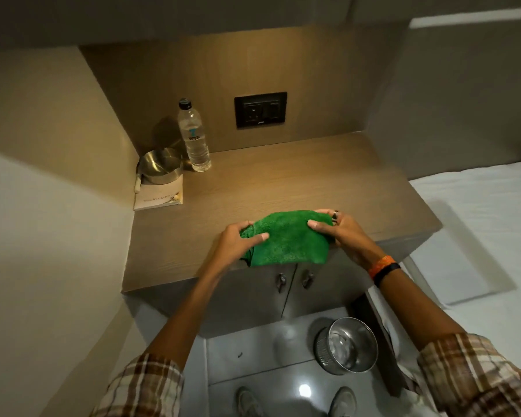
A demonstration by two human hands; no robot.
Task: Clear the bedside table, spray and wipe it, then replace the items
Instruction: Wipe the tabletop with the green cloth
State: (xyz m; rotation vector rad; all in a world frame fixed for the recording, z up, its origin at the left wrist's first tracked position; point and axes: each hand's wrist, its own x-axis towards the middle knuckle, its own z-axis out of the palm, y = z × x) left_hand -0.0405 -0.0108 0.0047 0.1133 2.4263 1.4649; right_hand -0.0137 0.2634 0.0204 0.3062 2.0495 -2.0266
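Here both arms reach forward from rolled plaid sleeves, and the two hands grip a folded green cloth [286, 239] above the front edge of the bedside table [328, 182]. The left hand [235, 242] pinches the cloth's left end, thumb on top and fingers curled under. The right hand [340, 230], with a ring on one finger and orange and black bands at the wrist, clamps the right end the same way. Whether the cloth touches the wood cannot be told.

At the table's back left corner a clear water bottle [193, 136] stands upright, capped and seemingly full. Just beside it a small metal bowl [160, 165] rests on a booklet [160, 200]; the bowl looks empty. On the floor below, a steel bin [348, 346] stands upright with something pale and crumpled inside.
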